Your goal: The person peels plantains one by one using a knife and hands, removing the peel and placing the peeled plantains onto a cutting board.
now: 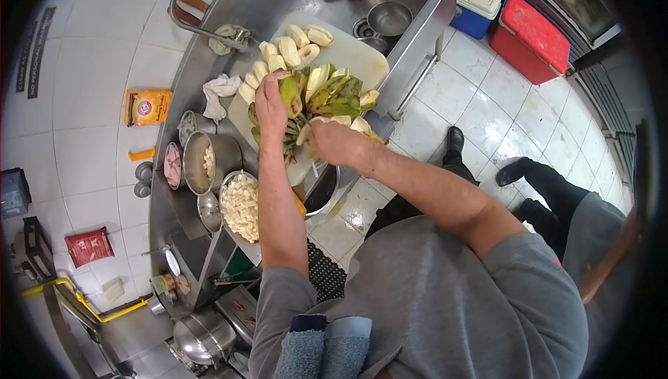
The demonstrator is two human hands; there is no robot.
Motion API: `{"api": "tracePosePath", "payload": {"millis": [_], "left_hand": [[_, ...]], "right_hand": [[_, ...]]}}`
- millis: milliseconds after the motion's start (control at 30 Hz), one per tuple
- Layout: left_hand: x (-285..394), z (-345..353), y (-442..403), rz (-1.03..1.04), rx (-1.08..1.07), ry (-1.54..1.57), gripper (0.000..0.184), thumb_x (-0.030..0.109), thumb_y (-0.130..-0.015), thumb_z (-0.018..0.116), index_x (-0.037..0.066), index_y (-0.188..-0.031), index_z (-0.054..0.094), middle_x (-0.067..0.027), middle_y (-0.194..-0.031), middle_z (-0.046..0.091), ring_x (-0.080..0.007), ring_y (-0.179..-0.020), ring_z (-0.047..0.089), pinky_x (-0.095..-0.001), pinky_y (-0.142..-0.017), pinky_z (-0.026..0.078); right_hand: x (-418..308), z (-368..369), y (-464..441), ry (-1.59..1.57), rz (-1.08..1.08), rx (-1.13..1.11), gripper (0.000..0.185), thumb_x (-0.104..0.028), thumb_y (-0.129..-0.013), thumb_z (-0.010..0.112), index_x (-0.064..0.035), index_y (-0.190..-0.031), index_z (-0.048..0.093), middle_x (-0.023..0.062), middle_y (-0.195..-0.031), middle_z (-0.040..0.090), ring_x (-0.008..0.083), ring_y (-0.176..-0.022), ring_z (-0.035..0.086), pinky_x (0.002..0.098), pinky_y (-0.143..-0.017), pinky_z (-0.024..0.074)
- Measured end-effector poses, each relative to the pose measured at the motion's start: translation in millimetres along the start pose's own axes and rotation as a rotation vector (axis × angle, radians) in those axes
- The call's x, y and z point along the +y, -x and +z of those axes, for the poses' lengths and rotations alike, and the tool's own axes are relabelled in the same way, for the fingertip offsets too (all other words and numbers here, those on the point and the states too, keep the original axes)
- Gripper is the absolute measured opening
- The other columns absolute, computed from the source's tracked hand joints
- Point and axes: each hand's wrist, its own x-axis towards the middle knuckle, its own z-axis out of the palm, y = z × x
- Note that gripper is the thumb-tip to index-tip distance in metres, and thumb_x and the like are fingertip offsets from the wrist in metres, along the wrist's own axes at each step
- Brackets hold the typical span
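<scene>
Peeled plantains (pixel 287 50) at cutting board's (pixel 365 61) far end, prob. done; green-skinned plantains (pixel 337 98) mid-board, some prob. left. L hand (pixel 272 111) grips one; R hand (pixel 328 140) grip: can't tell. Pale chunks (pixel 240 206) in bowl beside board.

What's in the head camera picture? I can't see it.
A person's left hand and right hand work among green peels on a white board. Peeled, banana-like fruit lies beyond the hands, and chopped pale pieces sit nearer, to the left.

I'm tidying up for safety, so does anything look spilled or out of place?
The white floor tiles look smudged, possibly from spills, near the red cooler. A white cloth lies crumpled beside the cutting board, looking untidy.
</scene>
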Motion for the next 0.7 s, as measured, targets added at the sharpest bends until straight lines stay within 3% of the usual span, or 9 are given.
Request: {"api": "tracePosePath", "payload": {"millis": [67, 167, 267, 333, 367, 467, 500, 700], "left_hand": [[5.3, 0.9, 1.0, -0.026, -0.016, 0.036, 0.045, 0.030, -0.106, 0.033, -0.002, -0.108, 0.065, -0.0142, -0.096, 0.070, -0.0217, -0.087, 0.067, -0.0324, -0.083, 0.050], [4.8, -1.0, 5.1, -0.013, -0.020, 0.062, 0.043, 0.030, -0.106, 0.035, -0.001, -0.110, 0.064, -0.0129, -0.096, 0.070, -0.0198, -0.087, 0.067, -0.0315, -0.081, 0.050], [-10.5, -3.7, 3.2, 0.048, -0.014, 0.108, 0.035, 0.027, -0.105, 0.043, 0.000, -0.112, 0.063, -0.0111, -0.096, 0.070, -0.0178, -0.088, 0.066, -0.0308, -0.081, 0.050], [-16.9, -5.1, 7.9, 0.137, -0.006, 0.101, 0.029, 0.024, -0.103, 0.049, 0.000, -0.114, 0.062, -0.0102, -0.097, 0.070, -0.0168, -0.087, 0.065, -0.0302, -0.080, 0.050], [-15.5, -7.2, 10.5, 0.062, -0.035, 0.158, 0.028, 0.023, -0.101, 0.057, 0.001, -0.117, 0.061, -0.0089, -0.103, 0.068, -0.0160, -0.091, 0.063, -0.0295, -0.084, 0.048], [-1.5, -7.6, 19.5, 0.199, 0.049, -0.070, 0.031, 0.028, -0.101, 0.058, 0.002, -0.118, 0.061, -0.0083, -0.108, 0.066, -0.0165, -0.097, 0.059, -0.0294, -0.088, 0.046], [9.4, -10.3, 25.3, 0.124, 0.006, -0.096, 0.032, 0.029, -0.102, 0.056, 0.003, -0.121, 0.059, -0.0083, -0.113, 0.063, -0.0164, -0.104, 0.055, -0.0292, -0.093, 0.043], [15.9, -5.1, 38.4, 0.078, 0.063, 0.121, 0.030, 0.027, -0.104, 0.051, 0.004, -0.123, 0.056, -0.0078, -0.114, 0.060, -0.0149, -0.105, 0.053, -0.0287, -0.094, 0.041]], "right_hand": [[10.7, 13.4, -1.9, 0.030, 0.030, -0.020, 0.023, -0.004, -0.085, 0.050, 0.0095, -0.104, 0.055, 0.0334, -0.089, 0.067, 0.0471, -0.087, 0.068, 0.0527, -0.077, 0.0533], [8.7, 5.3, 1.7, 0.083, -0.010, -0.058, 0.024, -0.006, -0.088, 0.048, 0.0070, -0.106, 0.056, 0.0283, -0.084, 0.068, 0.0413, -0.077, 0.070, 0.0496, -0.067, 0.0553], [-12.6, -37.0, 24.6, -0.296, 0.302, -0.160, 0.018, -0.009, -0.093, 0.052, 0.0027, -0.104, 0.058, 0.0192, -0.076, 0.067, 0.0265, -0.061, 0.068, 0.0398, -0.051, 0.0528], [-3.0, -50.0, 30.2, -0.517, 0.250, -0.017, 0.016, -0.011, -0.090, 0.058, 0.0033, -0.098, 0.061, 0.0149, -0.070, 0.065, 0.0205, -0.056, 0.065, 0.0355, -0.049, 0.0515], [-1.8, -53.6, 30.2, -0.632, 0.224, 0.052, 0.016, -0.011, -0.089, 0.062, 0.0036, -0.095, 0.062, 0.0128, -0.067, 0.064, 0.0176, -0.054, 0.063, 0.0334, -0.048, 0.0509], [11.9, -53.4, -10.2, -0.669, -0.014, 0.379, 0.015, -0.015, -0.090, 0.066, 0.0001, -0.091, 0.063, 0.0074, -0.065, 0.061, 0.0116, -0.052, 0.058, 0.0268, -0.044, 0.0457], [6.8, -57.5, -18.9, -0.711, 0.005, 0.354, 0.016, -0.016, -0.090, 0.067, -0.0005, -0.091, 0.064, 0.0066, -0.065, 0.062, 0.0112, -0.052, 0.058, 0.0264, -0.044, 0.0456], [-3.8, -55.1, -60.8, -0.829, 0.110, 0.242, 0.025, -0.026, -0.091, 0.071, -0.0015, -0.089, 0.064, 0.0037, -0.068, 0.063, 0.0105, -0.054, 0.059, 0.0252, -0.044, 0.0449]]}}
